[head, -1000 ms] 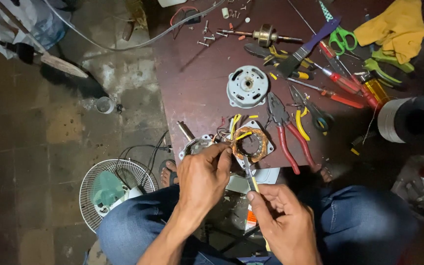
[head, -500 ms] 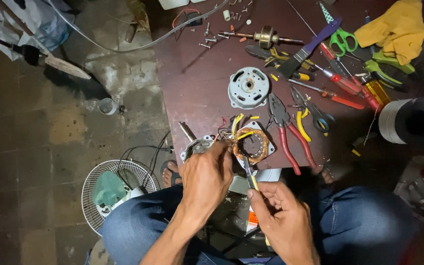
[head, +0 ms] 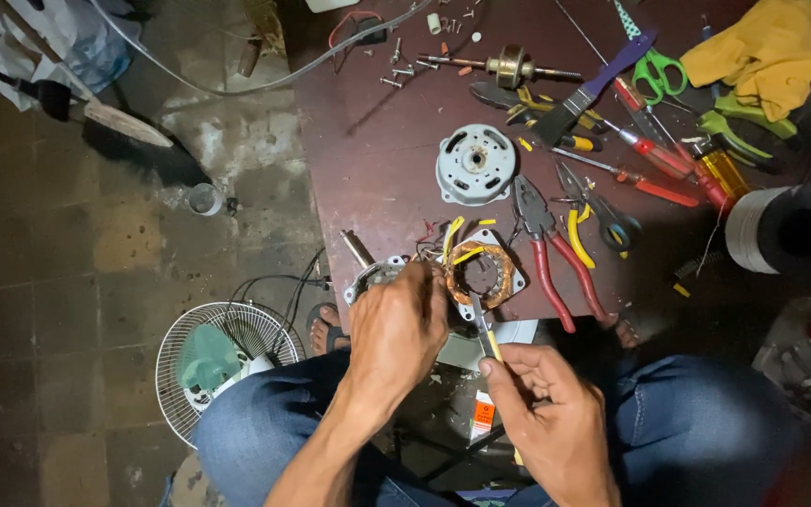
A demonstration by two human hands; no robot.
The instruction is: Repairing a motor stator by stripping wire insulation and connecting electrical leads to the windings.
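Since the earlier frames little has shifted: both hands keep to the same spot at the lower middle of the frame, the left one now drawn slightly closer over the motor part. The left hand (head: 396,329) lies curled on the near edge of the motor stator (head: 482,274), fingers folded down on its left side and gripping it. That stator sits at the near edge of the dark red table (head: 377,160), just below centre: a pale metal frame with rounded corners, a ring of copper-coloured winding around an open bore, and yellow sleeved leads (head: 452,239) sticking up from its upper left, with thin wires trailing off beside them. The right hand (head: 546,418) is closed around a slim yellow-handled tool (head: 486,330), pinched between thumb and forefinger; its metal tip reaches up to the lower edge of the winding, though whether it touches the copper cannot be told.

Above the stator, near the middle of the table, rests a round grey motor cover (head: 476,164). Just right of the stator lie red-handled pliers (head: 548,249), and beside them smaller yellow-handled cutters (head: 589,211). Screwdrivers, a brush and green scissors (head: 654,70) are strewn across the upper right, next to a yellow cloth (head: 767,52). A fan guard (head: 222,361) lies on the floor at lower left, beside the person's blue-jeaned knee.
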